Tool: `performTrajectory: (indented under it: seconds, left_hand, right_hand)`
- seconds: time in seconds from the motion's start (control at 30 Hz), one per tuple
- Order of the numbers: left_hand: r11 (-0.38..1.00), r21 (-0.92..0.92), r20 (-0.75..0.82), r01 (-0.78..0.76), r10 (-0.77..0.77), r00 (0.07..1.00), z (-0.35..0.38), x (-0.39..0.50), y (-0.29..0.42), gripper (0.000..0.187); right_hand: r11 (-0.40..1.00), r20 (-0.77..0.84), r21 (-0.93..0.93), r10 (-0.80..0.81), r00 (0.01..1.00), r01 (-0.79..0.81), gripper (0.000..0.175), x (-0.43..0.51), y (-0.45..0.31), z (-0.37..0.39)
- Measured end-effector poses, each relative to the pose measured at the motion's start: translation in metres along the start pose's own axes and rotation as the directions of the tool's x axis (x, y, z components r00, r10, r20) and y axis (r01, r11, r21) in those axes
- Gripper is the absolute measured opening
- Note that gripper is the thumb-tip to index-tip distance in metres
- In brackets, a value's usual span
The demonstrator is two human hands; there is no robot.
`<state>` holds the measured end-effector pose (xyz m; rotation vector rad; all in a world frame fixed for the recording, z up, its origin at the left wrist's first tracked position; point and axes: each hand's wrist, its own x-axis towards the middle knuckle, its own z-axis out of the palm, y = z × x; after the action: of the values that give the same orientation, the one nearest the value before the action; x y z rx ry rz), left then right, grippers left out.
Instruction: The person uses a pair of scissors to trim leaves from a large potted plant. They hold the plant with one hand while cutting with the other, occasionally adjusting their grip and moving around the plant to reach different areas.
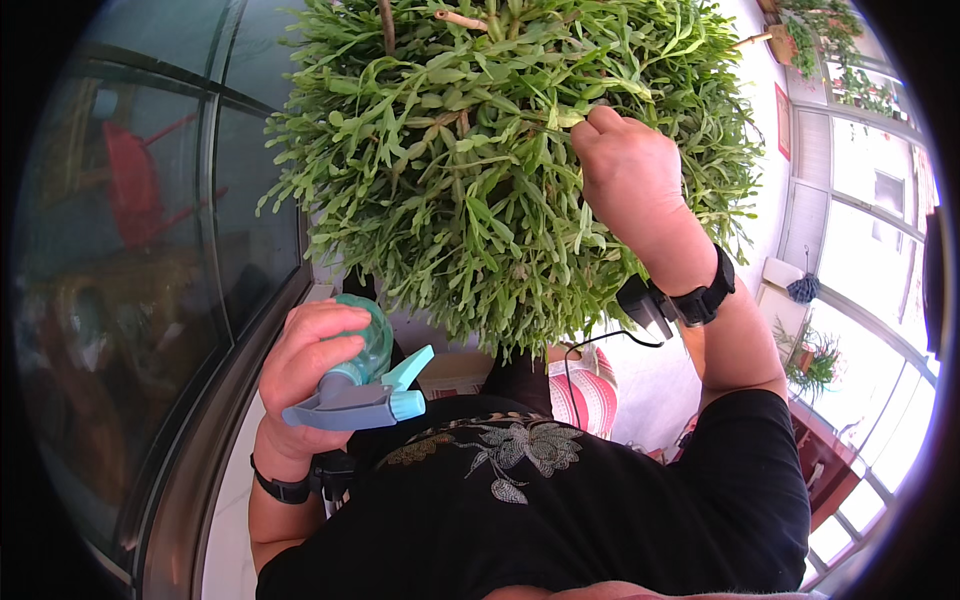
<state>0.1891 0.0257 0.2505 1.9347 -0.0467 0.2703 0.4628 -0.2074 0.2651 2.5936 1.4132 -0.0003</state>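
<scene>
A large, bushy Christmas cactus (480, 180) with flat, jointed green stems fills the top middle of the view. Among its upper stems is my right hand (630, 161), fingers curled in beside a pale yellowish stem segment (566, 118). A thin dark line shows near those fingertips; whether I grip it or the stem is hidden. Low on the left, my left hand (307, 360) is wrapped around a translucent green spray bottle (375, 341). Its grey-blue spray head (341, 405) carries a turquoise trigger (409, 366) and nozzle, which points right, away from the plant.
Close on my left runs a framed glass panel (150, 262) reflecting a red object. A black cable (574, 360) hangs from the device on my right wrist (649, 304). Brown sticks (461, 20) poke out of the foliage. Beyond, at right, are potted plants (806, 356) and windows.
</scene>
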Motion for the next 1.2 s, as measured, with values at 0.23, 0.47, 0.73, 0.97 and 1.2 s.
performTrajectory:
  seconds: [0.23,0.47,0.73,0.97,1.2]
  left_hand:
    - [1.000,0.009,-0.003,-0.001,0.001,1.000,-0.001,0.001,0.001,0.031]
    - [1.000,-0.002,-0.019,-0.012,0.012,1.000,0.000,0.001,0.001,0.034]
    - [0.996,-0.089,0.048,-0.015,0.019,0.999,0.001,0.003,0.002,0.031]
    - [0.985,-0.173,0.136,0.012,0.011,0.991,0.002,0.002,0.000,0.033]
    - [0.990,-0.142,0.112,0.016,0.000,0.994,0.001,0.002,-0.003,0.035]
  right_hand:
    - [0.999,-0.113,0.031,0.022,0.993,-0.019,0.008,-0.008,0.010,-0.003]
    - [0.797,-0.163,0.586,0.292,0.942,-0.146,0.007,-0.012,0.024,-0.018]
    - [0.463,-0.097,0.886,0.182,0.979,0.002,0.006,-0.037,-0.044,-0.052]
    - [0.631,-0.113,0.775,0.091,0.989,0.031,0.013,-0.038,-0.047,-0.049]
    - [0.965,-0.198,0.256,0.116,0.973,-0.063,0.013,-0.023,-0.001,-0.043]
